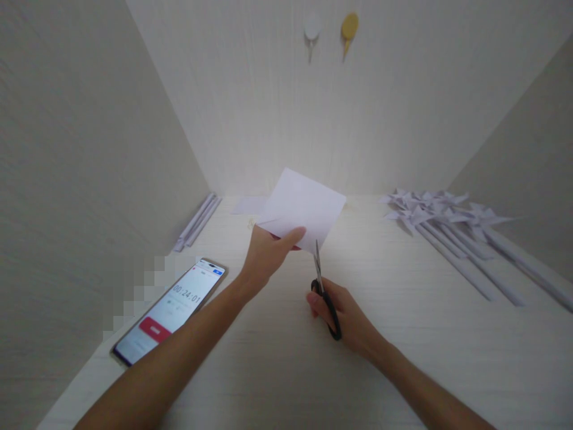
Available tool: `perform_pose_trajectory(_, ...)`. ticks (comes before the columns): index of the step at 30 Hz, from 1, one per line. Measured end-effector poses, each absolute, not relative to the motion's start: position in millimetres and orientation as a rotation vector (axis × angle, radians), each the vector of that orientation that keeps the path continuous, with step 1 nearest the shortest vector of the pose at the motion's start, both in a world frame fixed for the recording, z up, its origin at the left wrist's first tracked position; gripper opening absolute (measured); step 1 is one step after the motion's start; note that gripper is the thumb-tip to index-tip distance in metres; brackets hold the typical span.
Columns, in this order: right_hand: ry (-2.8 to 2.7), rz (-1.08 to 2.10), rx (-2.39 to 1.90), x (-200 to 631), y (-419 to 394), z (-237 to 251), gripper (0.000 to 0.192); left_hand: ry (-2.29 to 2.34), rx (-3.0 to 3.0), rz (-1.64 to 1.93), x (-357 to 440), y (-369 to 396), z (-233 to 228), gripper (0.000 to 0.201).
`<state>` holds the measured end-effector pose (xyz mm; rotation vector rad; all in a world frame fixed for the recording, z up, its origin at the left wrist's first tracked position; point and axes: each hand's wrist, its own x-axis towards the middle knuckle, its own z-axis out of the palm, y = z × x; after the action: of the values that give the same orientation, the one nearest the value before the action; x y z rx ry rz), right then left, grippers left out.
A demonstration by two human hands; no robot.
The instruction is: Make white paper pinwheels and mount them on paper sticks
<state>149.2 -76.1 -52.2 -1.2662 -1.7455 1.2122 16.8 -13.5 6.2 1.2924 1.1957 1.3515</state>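
Closest to me, my right hand has its fingers closed through the black scissors, blades seemingly just touching the paper's lower edge. Beyond them, my left hand pinches the white paper between thumb and fingers.

White paper sheet held tilted above table, black-handled scissors at its lower edge

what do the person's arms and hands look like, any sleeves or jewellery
Both forearms are bare as far as the picture shows, with no sleeves in view. The left hand and right hand wear no gloves, and no rings, watch or bracelets are visible on them.
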Motion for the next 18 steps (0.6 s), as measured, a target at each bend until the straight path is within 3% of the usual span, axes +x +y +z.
perform_pose_trajectory(18,-1.731,1.203,-1.312,148.1,-75.4,-53.4,0.038,1.260,1.354,1.300,15.6,-16.5,11.4,0.023)
